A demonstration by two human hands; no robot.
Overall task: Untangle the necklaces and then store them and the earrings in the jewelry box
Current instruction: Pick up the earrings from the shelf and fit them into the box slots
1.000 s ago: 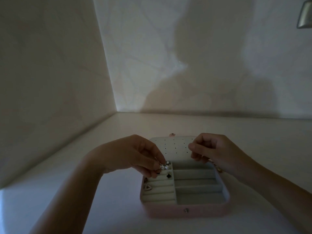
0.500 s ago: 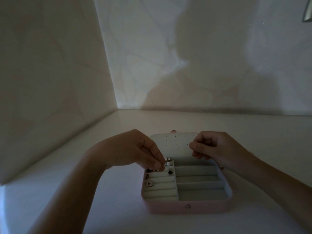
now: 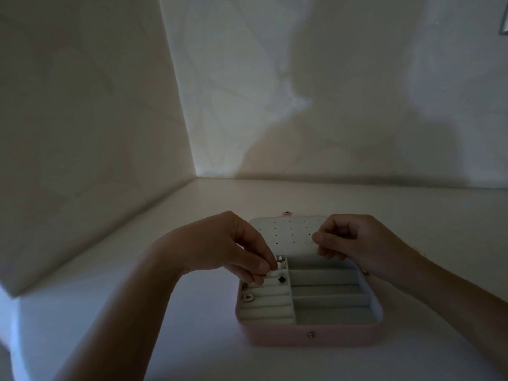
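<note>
A pink jewelry box (image 3: 310, 335) lies open on the white table, its lid (image 3: 288, 235) laid back with rows of small holes. My left hand (image 3: 233, 248) pinches a small silvery earring (image 3: 279, 264) at the top slot of the left ring rolls. A black earring (image 3: 281, 279) sits one slot lower. A heart-shaped earring (image 3: 248, 297) rests at the left edge of the rolls. My right hand (image 3: 354, 243) hovers over the lid's right side, fingers curled with thumb and forefinger pressed together; whether they hold anything is hidden. No necklace shows clearly.
The box's right half has several grey compartments (image 3: 330, 298) with nothing visible in them. A small gold-coloured item (image 3: 365, 271) peeks out by my right wrist. Walls meet in a corner (image 3: 196, 174) behind the table. The light is dim.
My left hand has lowered the silvery earring slightly into the top left slot. My right hand has stayed over the lid with hardly any movement.
</note>
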